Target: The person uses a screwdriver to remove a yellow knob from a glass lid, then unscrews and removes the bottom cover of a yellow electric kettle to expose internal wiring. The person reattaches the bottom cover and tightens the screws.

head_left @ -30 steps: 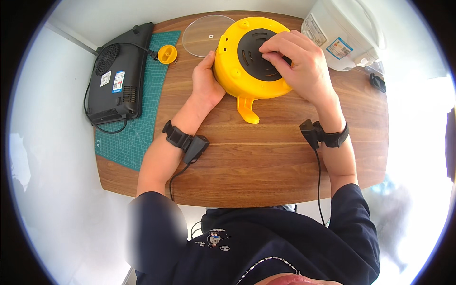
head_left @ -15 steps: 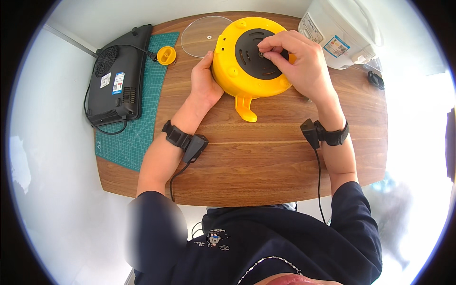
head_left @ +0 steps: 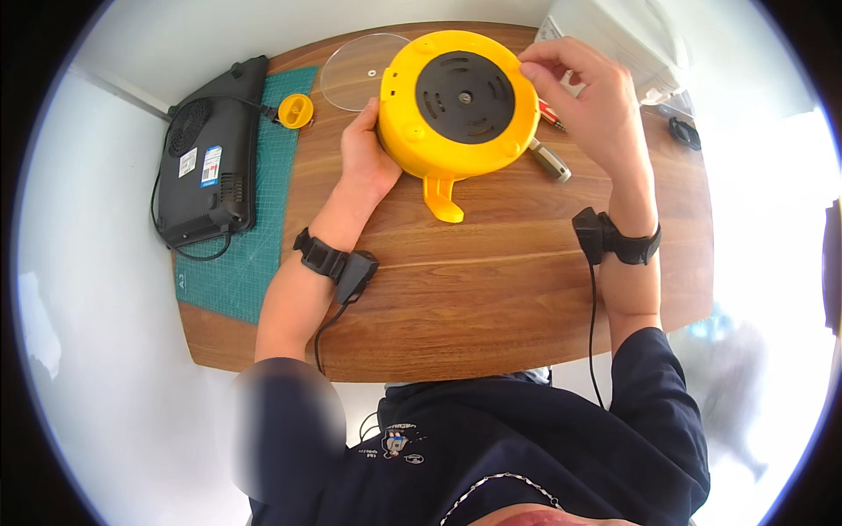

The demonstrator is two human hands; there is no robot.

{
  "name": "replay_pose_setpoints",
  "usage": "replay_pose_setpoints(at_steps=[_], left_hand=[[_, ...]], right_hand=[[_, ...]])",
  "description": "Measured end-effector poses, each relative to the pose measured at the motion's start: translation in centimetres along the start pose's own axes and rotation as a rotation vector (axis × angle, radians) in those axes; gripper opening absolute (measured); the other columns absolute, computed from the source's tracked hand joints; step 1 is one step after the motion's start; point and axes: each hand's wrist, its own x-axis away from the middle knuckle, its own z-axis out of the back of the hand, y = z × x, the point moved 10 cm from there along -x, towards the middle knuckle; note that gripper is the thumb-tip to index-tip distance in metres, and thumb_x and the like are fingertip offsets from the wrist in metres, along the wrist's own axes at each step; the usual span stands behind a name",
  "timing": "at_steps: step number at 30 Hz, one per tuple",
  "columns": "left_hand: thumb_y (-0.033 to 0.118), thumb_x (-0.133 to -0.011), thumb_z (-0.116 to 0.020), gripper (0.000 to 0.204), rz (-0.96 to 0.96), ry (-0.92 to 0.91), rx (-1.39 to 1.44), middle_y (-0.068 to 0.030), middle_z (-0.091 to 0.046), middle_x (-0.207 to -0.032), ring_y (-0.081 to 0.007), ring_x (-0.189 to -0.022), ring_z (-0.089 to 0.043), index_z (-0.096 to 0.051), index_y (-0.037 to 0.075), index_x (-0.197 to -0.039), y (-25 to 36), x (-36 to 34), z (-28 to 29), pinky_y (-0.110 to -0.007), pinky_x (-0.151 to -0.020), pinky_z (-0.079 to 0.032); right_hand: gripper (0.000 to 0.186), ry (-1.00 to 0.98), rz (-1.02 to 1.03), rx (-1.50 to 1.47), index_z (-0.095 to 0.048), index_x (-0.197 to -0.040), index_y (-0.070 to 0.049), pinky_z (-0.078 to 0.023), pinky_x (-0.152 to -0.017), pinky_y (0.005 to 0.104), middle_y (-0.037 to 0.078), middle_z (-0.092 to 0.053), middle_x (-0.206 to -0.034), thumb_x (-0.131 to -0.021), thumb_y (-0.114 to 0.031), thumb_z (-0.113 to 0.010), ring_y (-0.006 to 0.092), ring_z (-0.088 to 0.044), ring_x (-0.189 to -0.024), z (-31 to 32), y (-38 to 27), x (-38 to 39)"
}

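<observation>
A round yellow appliance [head_left: 412,145] stands with its slotted black disc [head_left: 466,123] facing up; a small metal fastener [head_left: 466,97] shows at the disc's centre. A yellow handle [head_left: 443,203] juts from its near side. My left hand [head_left: 368,151] is wrapped against its left wall, steadying it. Just past the right rim is my right hand [head_left: 592,101], thumb and forefinger pinched together; whatever lies between the fingertips is too small to make out. Beside the appliance, partly under my right hand, are a grey-handled tool [head_left: 551,161] and a red-handled tool [head_left: 550,114].
On the left, a black cooktop [head_left: 206,158] leans upside down over a green cutting mat [head_left: 276,158], its cord looping around. A yellow knob [head_left: 296,110] sits by a clear round lid [head_left: 351,74]. At the back right stands a white appliance [head_left: 605,39], near a black ring-shaped part [head_left: 684,133].
My right hand has left the disc's centre and moved right, past the rim. The fastener and the tools are now in sight. The yellow appliance has shifted slightly left in view.
</observation>
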Motion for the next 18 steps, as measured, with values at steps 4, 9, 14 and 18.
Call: replay_pose_setpoints(at_steps=[4, 9, 14, 18], left_hand=[[0.029, -0.114, -0.036, 0.04, -0.003, 0.021, 0.011, -0.0091, -0.064, -0.138, -0.026, -0.129, -0.06, -0.057, 0.006, -0.138, 0.1, 0.3, -0.2, -0.043, -0.114, -0.045], [0.029, -0.114, -0.037, 0.039, -0.006, 0.036, 0.072, -0.0081, -0.064, -0.139, -0.0255, -0.129, -0.06, -0.056, 0.007, -0.14, -0.1, 0.2, -0.5, -0.043, -0.115, -0.045], [0.029, -0.114, -0.036, 0.039, -0.004, 0.026, 0.12, -0.0083, -0.064, -0.139, -0.0256, -0.129, -0.06, -0.057, 0.006, -0.139, 0.1, -0.2, 0.3, -0.042, -0.114, -0.045], [0.029, -0.115, -0.036, 0.039, -0.021, 0.035, 0.099, -0.0083, -0.064, -0.139, -0.0254, -0.129, -0.06, -0.057, 0.006, -0.138, 0.5, 0.3, 0.2, -0.042, -0.114, -0.045]], right_hand=[[0.021, -0.209, -0.161, 0.214, -0.074, -0.1, -0.005, -0.056, -0.073, 0.0353, 0.011, -0.075, -0.093, -0.095, -0.026, -0.074, 0.0251, -0.071, -0.079, 0.1, 3.7, 2.2], [0.04, -0.404, -0.096, 0.408, -0.067, -0.111, -0.003, -0.053, -0.082, 0.0462, 0.014, -0.07, -0.1, -0.088, -0.034, -0.079, 0.0375, -0.067, -0.096, -2.7, 6.0, 7.7], [0.052, -0.454, -0.174, 0.423, -0.061, -0.123, -0.003, -0.053, -0.086, 0.047, 0.015, -0.069, -0.106, -0.086, -0.035, -0.08, 0.0373, -0.066, -0.103, -4.6, 7.9, 9.6], [0.046, -0.385, -0.296, 0.327, -0.065, -0.118, -0.004, -0.054, -0.084, 0.0452, 0.014, -0.068, -0.11, -0.087, -0.033, -0.08, 0.0351, -0.066, -0.104, -3.4, 7.8, 8.3]])
